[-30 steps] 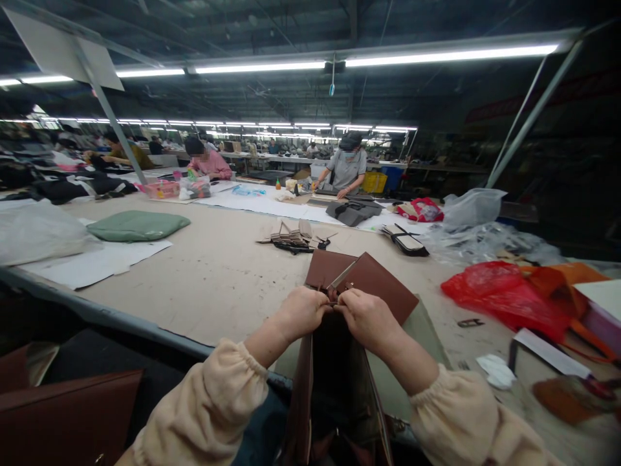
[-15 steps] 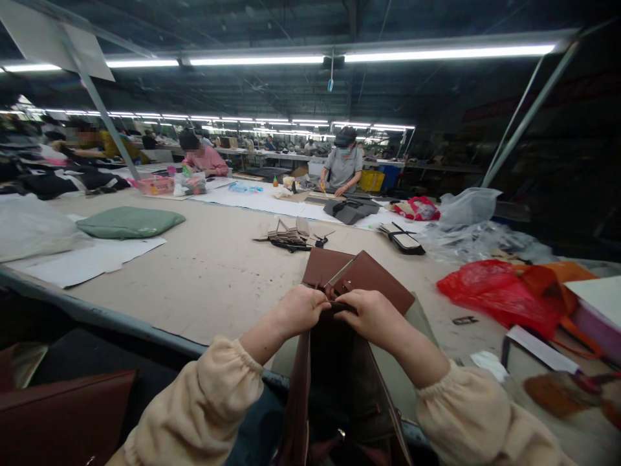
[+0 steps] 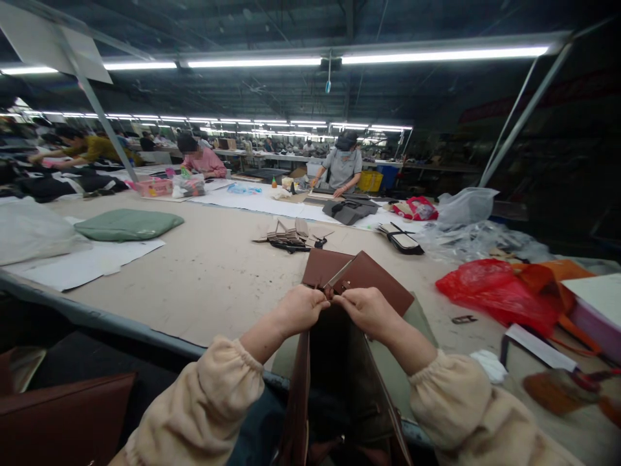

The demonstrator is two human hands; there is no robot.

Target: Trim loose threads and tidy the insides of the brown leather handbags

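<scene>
A brown leather bag [image 3: 299,395] stands before me at the table's near edge, its dark inside facing up. At its far end my left hand [image 3: 303,307] and my right hand [image 3: 366,309] meet, fingertips pinched close together on the bag's edge. What exactly lies between the fingertips is too small to make out, though a bit of brown strap shows beside them. Just beyond the hands, flat brown leather panels [image 3: 381,278] with small metal fittings rest on the table.
Small cut pieces [image 3: 295,236] lie mid-table, with a strapped bundle [image 3: 402,238] to their right. A green pouch [image 3: 130,223] is at left, a red plastic bag [image 3: 495,291] at right. Small snips [image 3: 464,319] and a glue brush [image 3: 557,389] lie nearby. A co-worker [image 3: 342,165] works across the table.
My right hand's fingers have closed in more tightly, nearer my left fingertips. The bag stays in place. The co-worker across the table has moved a hand slightly.
</scene>
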